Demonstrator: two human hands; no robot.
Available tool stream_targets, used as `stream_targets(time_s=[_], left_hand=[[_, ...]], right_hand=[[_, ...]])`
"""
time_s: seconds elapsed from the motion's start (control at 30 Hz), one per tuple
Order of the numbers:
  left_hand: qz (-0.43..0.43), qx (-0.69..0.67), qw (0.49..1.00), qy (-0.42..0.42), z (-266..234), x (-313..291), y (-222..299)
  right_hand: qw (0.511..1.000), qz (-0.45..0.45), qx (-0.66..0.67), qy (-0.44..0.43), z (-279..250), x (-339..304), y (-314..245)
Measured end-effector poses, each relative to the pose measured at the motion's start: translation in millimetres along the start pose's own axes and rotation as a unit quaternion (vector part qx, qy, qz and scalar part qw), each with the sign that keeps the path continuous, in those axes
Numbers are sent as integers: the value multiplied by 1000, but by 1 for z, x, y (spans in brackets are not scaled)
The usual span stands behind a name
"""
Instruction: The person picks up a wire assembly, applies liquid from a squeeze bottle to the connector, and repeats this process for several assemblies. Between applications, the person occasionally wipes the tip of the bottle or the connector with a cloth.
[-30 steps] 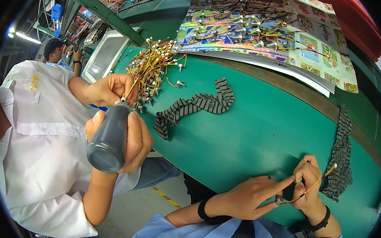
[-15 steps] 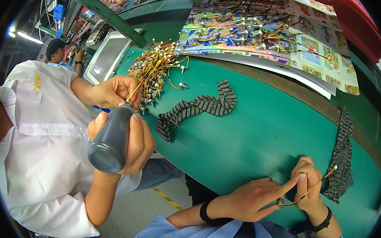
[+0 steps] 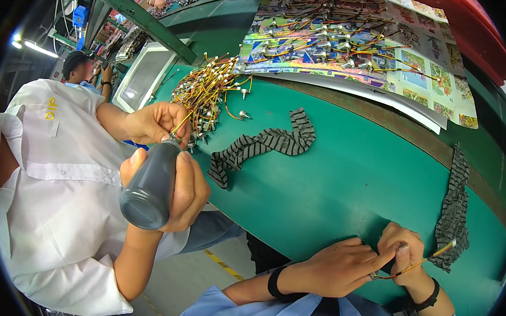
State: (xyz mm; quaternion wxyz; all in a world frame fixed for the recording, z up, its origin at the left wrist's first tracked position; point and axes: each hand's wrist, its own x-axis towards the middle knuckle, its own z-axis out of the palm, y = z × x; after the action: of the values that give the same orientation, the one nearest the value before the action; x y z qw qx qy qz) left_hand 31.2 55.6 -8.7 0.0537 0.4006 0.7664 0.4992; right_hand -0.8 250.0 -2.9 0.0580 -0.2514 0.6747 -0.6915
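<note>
Between the thumb and fingers of my left hand (image 3: 336,267) sits a small round metal part, like a potentiometer, mostly hidden by the fingers. Its red, yellow and black wire lead (image 3: 414,264) runs out past my right wrist to a small white connector. My left index finger reaches to the thumb of my right hand (image 3: 403,248), which is closed with its fingers curled. Whether anything lies inside that hand is hidden. Both hands are over the near edge of the green table (image 3: 332,186). Beside my right hand lies a grey-black striped cloth strip (image 3: 452,211).
At left, a person in white grips a dark bottle (image 3: 150,186), its tip at a wired part in their other hand. Beyond lie a heap of wired parts (image 3: 205,91), another striped cloth (image 3: 265,141) and a printed sheet (image 3: 419,87) carrying more leads. A red bin edge (image 3: 480,38) rises far right.
My right hand has shifted slightly left and its fingers have turned. The metal part sits deeper in my left fingers, and the connector end has swung a little away and right.
</note>
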Motion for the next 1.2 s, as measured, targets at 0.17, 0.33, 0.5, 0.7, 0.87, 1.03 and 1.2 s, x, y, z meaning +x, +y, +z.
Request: stream_targets(time_s=[0.17, 0.33, 0.5, 0.7, 0.87, 1.03, 1.2], left_hand=[[2, 38, 999, -5, 1, 1, 3], [14, 72, 997, 4, 3, -1, 2], [1, 34, 999, 11, 2, -1, 4], [7, 32, 999, 16, 0, 1, 5], [6, 21, 1000, 5, 0, 0, 4], [-48, -47, 998, -17, -4, 1, 5], [-13, -6, 1000, -14, 1, -1, 4]], right_hand=[[999, 4, 36, -16, 0, 0, 1], [998, 30, 53, -12, 1, -3, 3], [999, 15, 39, -9, 8, -3, 4], [996, 24, 78, -37, 7, -5, 7], [997, 9, 66, -50, 9, -4, 6], [998, 1, 55, -22, 16, -1, 4], [996, 17, 79, -39, 7, -5, 6]])
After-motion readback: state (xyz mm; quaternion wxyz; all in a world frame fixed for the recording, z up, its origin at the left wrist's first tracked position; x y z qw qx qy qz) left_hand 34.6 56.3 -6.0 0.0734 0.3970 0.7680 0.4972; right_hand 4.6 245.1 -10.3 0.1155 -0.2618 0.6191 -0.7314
